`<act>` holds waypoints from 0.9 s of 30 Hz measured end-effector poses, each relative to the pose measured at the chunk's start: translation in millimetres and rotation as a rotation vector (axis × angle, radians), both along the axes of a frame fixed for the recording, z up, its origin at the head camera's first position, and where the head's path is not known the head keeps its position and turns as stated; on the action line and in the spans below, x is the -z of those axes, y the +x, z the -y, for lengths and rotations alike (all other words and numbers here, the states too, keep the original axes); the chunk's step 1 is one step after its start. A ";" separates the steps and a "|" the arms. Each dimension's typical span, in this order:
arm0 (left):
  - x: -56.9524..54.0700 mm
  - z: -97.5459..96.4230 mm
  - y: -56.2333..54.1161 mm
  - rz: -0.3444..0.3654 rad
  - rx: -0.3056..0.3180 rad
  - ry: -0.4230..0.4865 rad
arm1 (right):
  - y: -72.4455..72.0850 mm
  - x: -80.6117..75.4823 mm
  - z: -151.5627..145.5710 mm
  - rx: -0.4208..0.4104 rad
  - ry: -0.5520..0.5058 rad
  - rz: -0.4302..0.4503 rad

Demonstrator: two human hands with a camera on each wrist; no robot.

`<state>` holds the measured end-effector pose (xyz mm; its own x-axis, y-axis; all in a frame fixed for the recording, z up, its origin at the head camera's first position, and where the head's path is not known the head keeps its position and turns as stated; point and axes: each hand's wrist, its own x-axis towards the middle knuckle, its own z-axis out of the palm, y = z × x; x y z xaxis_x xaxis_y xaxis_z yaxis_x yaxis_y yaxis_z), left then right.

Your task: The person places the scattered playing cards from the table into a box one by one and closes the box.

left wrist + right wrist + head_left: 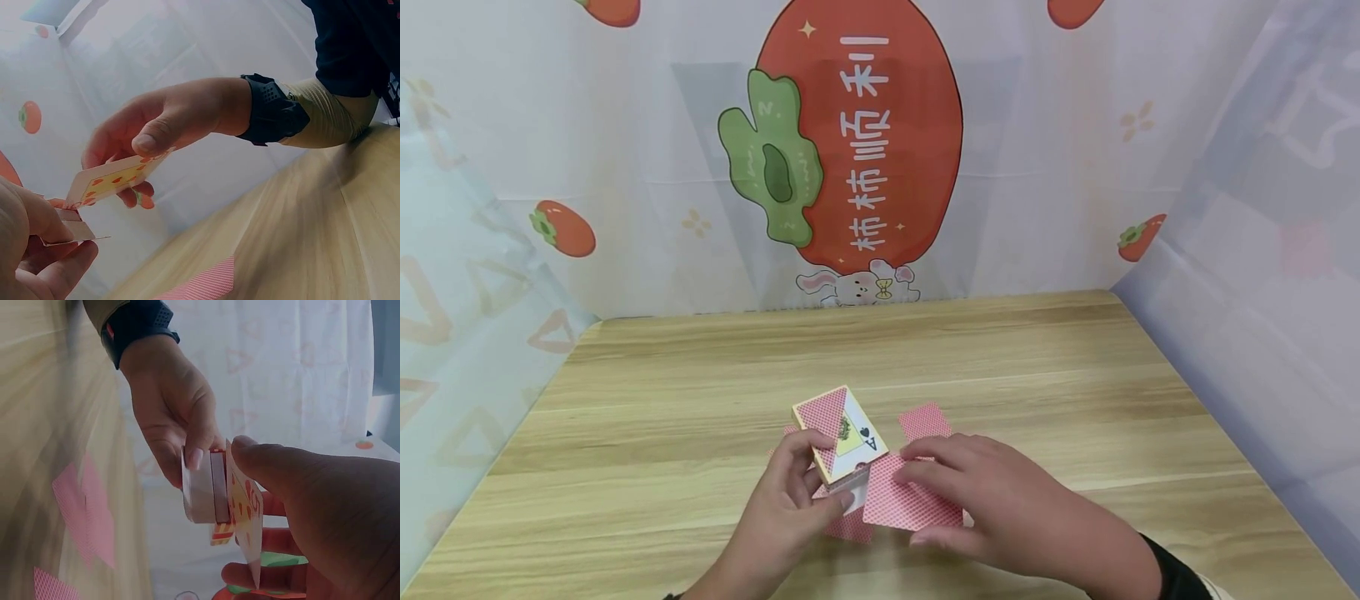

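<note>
My left hand grips a card box, its upper face showing a red pattern and an ace of spades. A pale flap stands out from the box's near end, by the left thumb. My right hand holds a red-backed playing card just right of the box. In the right wrist view the thumb is on one edge of this card and fingers are behind it; its face bears a red 5 and red hearts. The card's edge is close to the box; whether they touch I cannot tell.
Below and behind the hands, red-backed cards lie on the wooden table: one card beyond the right fingers, another under the left hand, partly hidden. A printed cloth backdrop stands along the table's back and sides.
</note>
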<state>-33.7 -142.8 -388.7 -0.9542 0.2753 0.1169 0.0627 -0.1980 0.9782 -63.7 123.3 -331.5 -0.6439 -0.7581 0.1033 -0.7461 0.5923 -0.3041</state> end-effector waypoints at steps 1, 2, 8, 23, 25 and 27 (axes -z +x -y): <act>0.4 -0.4 0.1 0.002 0.000 0.002 | 0.8 0.7 0.7 0.003 -0.007 -0.013; 0.9 -0.7 0.2 -0.002 0.002 0.005 | 1.6 1.4 1.4 0.006 -0.016 -0.027; 4.4 -1.8 0.3 -0.049 0.035 0.029 | 5.1 6.4 5.7 0.019 -0.085 -0.103; 6.9 -3.8 1.4 -0.068 0.103 0.029 | 17.7 16.9 17.2 0.074 -0.222 -0.263; 7.4 -4.6 1.8 -0.071 0.103 0.032 | 19.1 17.8 18.8 0.083 -0.244 -0.269; 7.7 -5.2 2.2 -0.076 0.103 0.033 | 20.1 18.8 20.8 0.098 -0.248 -0.268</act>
<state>-31.5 -137.6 -396.4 -0.9093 0.3659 0.1981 0.1139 -0.2391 0.9643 -43.6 102.5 -350.3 -0.6376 -0.6247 0.4508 -0.7619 0.5978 -0.2493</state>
